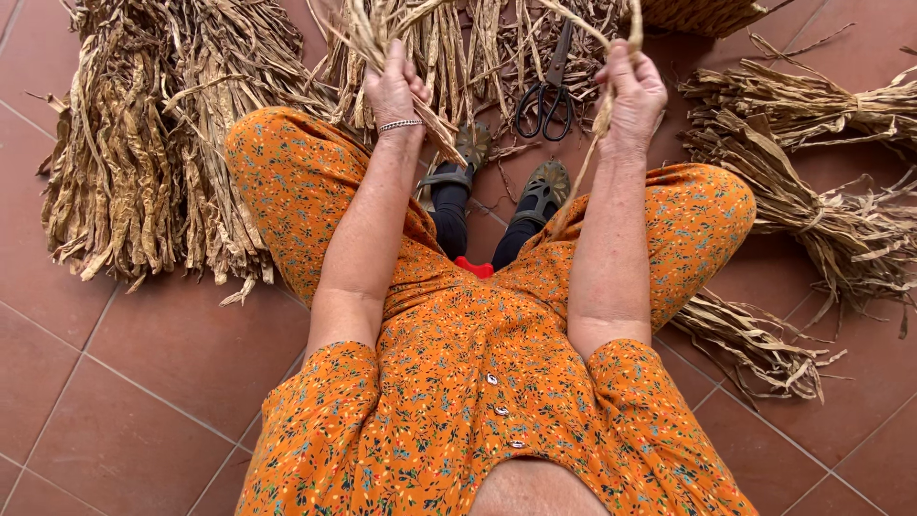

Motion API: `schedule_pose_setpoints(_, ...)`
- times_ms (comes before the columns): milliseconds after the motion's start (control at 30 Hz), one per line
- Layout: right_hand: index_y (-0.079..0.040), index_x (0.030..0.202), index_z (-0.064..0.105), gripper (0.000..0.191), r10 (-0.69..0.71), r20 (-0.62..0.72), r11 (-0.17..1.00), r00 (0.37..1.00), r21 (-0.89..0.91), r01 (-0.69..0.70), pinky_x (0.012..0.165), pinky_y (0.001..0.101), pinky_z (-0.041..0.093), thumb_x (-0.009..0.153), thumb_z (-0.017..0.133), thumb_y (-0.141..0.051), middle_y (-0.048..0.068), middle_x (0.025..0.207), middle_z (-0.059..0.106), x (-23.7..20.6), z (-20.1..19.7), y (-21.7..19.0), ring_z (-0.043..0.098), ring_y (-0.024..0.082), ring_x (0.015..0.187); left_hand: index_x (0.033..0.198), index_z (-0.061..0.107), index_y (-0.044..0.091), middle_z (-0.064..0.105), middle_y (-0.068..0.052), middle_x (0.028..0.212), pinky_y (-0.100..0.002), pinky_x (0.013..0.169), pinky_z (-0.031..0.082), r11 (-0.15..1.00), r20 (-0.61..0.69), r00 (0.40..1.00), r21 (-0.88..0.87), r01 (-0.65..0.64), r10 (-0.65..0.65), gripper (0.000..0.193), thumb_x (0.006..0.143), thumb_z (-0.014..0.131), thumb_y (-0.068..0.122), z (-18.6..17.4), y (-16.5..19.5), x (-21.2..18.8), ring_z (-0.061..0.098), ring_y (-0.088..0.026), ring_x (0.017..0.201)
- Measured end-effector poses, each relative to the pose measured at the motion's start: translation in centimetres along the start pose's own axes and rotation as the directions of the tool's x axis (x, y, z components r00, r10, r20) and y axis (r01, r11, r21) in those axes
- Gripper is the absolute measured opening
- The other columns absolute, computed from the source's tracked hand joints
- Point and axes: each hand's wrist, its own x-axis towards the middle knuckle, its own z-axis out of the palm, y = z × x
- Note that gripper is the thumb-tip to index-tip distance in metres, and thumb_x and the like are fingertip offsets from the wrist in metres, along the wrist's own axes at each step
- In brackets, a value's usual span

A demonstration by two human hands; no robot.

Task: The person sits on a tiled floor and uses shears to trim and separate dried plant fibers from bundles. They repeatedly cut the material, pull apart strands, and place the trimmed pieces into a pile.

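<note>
I sit in an orange flowered dress with both arms stretched forward. My left hand [394, 88], a thin bracelet at its wrist, grips a bunch of dry straw-coloured leaf strips [425, 105]. My right hand [630, 91] is closed on a twisted strand of the same dry strips [602, 119] that hangs down past my wrist. The strand arches between the two hands near the top edge. Black scissors [546, 96] lie on the floor between my hands, just beyond my sandalled feet [544, 191].
A large heap of dried leaves [153, 143] lies at the left on the red tile floor [143, 382]. Tied bundles of dry stalks [802, 191] lie at the right. A woven basket edge [702, 14] shows at the top.
</note>
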Motion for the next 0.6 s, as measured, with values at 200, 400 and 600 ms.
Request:
schedule_pose_setpoints(200,-0.011,0.107,0.076,0.017,0.101,-0.04,0.986,0.994,0.135,-0.094,0.036,0.0207,0.047,0.09,0.078,-0.013,0.012,0.086,0.079,-0.6,0.0,-1.5,0.066,0.012,0.056,0.097,0.061,0.004,0.057,0.0,0.061,-0.026,0.035,0.048,0.997,-0.001,0.998,-0.042,0.057,-0.057,0.027,0.091,0.079,0.023,-0.1,0.7,0.2,0.053,-0.009,0.043)
schedule_pose_setpoints(400,-0.001,0.112,0.073,0.02,0.313,0.313,0.934,0.897,0.072,-0.351,0.055,0.0218,0.056,0.094,0.08,0.0,0.015,0.094,0.077,-1.7,2.8,0.2,0.072,0.015,0.073,0.104,0.07,0.001,0.068,-0.004,0.068,-0.025,0.039,0.051,0.956,0.362,0.887,0.163,0.243,-0.287,0.033,0.087,0.087,0.023,2.3,-2.6,-3.6,0.059,-0.009,0.046)
schedule_pose_setpoints(600,-0.002,0.105,0.07,0.019,0.341,0.452,0.937,0.824,-0.101,-0.333,0.051,0.0195,0.052,0.091,0.083,-0.001,0.009,0.089,0.075,-3.8,4.6,2.7,0.07,0.009,0.069,0.107,0.073,0.002,0.073,-0.001,0.071,-0.02,0.04,0.05,0.928,0.431,0.851,0.34,0.155,-0.3,0.035,0.085,0.087,0.026,2.8,-4.7,-4.2,0.061,-0.004,0.047)
